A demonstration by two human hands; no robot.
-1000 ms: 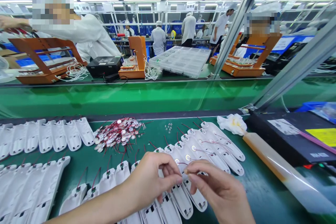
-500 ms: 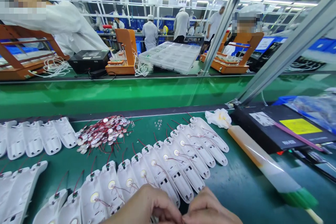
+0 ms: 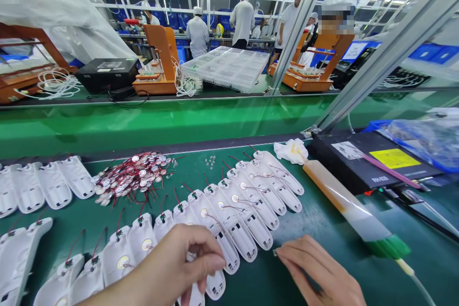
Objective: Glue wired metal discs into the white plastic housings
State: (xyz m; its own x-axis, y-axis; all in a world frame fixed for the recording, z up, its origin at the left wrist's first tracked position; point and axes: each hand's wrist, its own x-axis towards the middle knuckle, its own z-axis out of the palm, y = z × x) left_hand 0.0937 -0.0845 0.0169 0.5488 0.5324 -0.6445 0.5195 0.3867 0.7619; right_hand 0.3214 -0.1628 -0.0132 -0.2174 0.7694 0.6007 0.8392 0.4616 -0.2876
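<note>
My left hand [image 3: 190, 258] is closed, thumb against the fingers, over the near part of a slanting row of white plastic shells [image 3: 247, 234]. What it holds, if anything, is hidden. To the right of the row, my right hand [image 3: 319, 267] pinches a small shiny metal piece [image 3: 275, 252] at its fingertips, above the green mat. Several shells carry a round brass disc [image 3: 234, 199] with thin wires and a red wire at the top end. A heap of wired discs [image 3: 132, 177] lies beyond the row, with tiny shiny pieces [image 3: 210, 161] beside it.
More white shells [image 3: 30, 186] lie at the left. On the right are a wrapped tool [image 3: 344, 201] with a green end, crumpled white tissue [image 3: 292, 150] and a black box [image 3: 376, 160]. A metal post [image 3: 299, 24] rises behind; people in white work beyond the green barrier [image 3: 143, 122].
My hands, close together before, have moved apart. My left hand has moved left and up over the shells; my right hand has moved right, with a small metal piece now showing. The view has shifted slightly.
</note>
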